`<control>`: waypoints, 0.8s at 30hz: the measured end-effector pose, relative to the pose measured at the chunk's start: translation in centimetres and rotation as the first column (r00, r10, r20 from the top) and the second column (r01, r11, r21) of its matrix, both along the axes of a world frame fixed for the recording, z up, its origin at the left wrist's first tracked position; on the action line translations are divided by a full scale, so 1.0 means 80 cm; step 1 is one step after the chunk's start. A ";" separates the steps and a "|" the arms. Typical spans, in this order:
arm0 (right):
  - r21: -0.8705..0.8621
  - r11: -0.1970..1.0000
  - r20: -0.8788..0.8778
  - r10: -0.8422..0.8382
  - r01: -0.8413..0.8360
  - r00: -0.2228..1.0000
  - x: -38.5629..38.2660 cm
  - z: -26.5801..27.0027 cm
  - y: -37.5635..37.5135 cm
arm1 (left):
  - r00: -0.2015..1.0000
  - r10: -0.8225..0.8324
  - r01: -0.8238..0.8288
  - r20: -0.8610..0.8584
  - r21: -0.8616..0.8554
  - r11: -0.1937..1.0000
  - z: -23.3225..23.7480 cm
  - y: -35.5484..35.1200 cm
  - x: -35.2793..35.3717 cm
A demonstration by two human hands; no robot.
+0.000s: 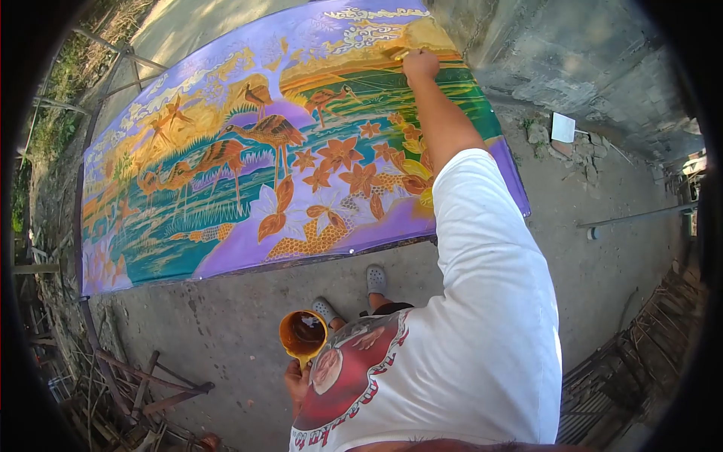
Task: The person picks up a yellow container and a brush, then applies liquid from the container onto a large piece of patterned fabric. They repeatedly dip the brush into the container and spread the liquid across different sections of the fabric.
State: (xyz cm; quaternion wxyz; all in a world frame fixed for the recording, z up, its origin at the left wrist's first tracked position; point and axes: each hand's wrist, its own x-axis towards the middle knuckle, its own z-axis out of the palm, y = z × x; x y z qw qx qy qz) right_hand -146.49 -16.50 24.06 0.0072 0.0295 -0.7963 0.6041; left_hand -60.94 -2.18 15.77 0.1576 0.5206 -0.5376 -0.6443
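Observation:
Low in front of my body, my left hand (298, 383) is closed round the handle of an orange plastic dipper (285, 337) with dark brown liquid inside. My right arm reaches far across a painted cloth (226, 260) with wading birds, flowers and a tree in purple, orange and green. At the cloth's far right part, my right hand (422, 66) is closed on a small yellowish sponge-like piece (404, 54), pressed against the golden-orange band. A darker wet-looking patch shows beside the fingertips.
The cloth is stretched on a frame of poles (94, 128) above a concrete floor (248, 324). To the right stand a concrete wall (557, 45), some rubble with a white sheet (563, 127), and a horizontal pipe (640, 216). Wooden sticks (640, 354) pile up at lower right.

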 end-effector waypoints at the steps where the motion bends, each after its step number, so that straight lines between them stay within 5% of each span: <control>1: 0.110 0.989 -0.059 -0.096 0.102 0.994 0.000 0.010 0.009 | 0.999 -0.032 0.030 -0.029 -0.050 0.998 -0.005 0.000 0.003; 5: -0.024 0.999 0.063 -0.032 0.034 0.998 0.028 0.022 -0.011 | 1.000 -0.020 0.020 -0.016 0.007 1.000 -0.011 0.007 0.006; 7: -0.275 0.937 0.263 0.288 -0.215 0.921 0.050 0.026 -0.032 | 1.000 -0.010 0.011 0.009 -0.087 0.996 -0.023 0.012 0.010; 8: -0.272 0.939 0.265 0.283 -0.210 0.922 0.051 0.031 -0.030 | 1.000 -0.015 0.015 0.011 -0.083 0.996 -0.025 0.012 0.013; 11: -0.184 0.977 0.262 0.156 -0.109 0.952 0.044 0.055 -0.007 | 0.999 -0.027 0.026 -0.033 -0.028 0.999 -0.015 0.009 0.011; 13: 0.154 0.987 0.048 -0.044 0.036 0.998 -0.015 0.038 0.040 | 0.999 -0.017 0.017 -0.040 -0.009 1.000 -0.015 0.006 0.010; 14: 0.438 0.868 -0.245 -0.134 0.233 0.960 -0.016 0.048 0.074 | 0.999 -0.017 0.017 -0.044 -0.008 1.000 -0.008 0.006 0.004; 17: 0.447 0.850 -0.242 -0.187 0.281 0.952 -0.025 0.064 0.140 | 0.997 0.052 -0.054 -0.049 -0.031 0.998 0.013 0.003 -0.017; 19: 0.191 0.959 -0.082 -0.195 0.208 0.977 -0.027 0.039 0.149 | 1.000 0.010 -0.011 -0.023 -0.047 0.999 0.012 -0.001 -0.012; 20: 0.194 0.960 -0.082 -0.190 0.202 0.978 -0.018 0.033 0.143 | 1.000 0.015 -0.016 -0.022 -0.044 0.999 0.005 -0.003 -0.006; 22: -0.234 0.972 0.167 0.014 0.025 0.986 0.038 0.039 0.104 | 1.000 -0.015 0.014 -0.012 -0.048 0.999 -0.018 -0.005 0.001; 24: -0.264 0.956 0.173 0.176 -0.127 0.969 0.063 0.028 0.055 | 1.000 0.000 0.000 -0.003 -0.012 1.000 -0.001 -0.012 -0.007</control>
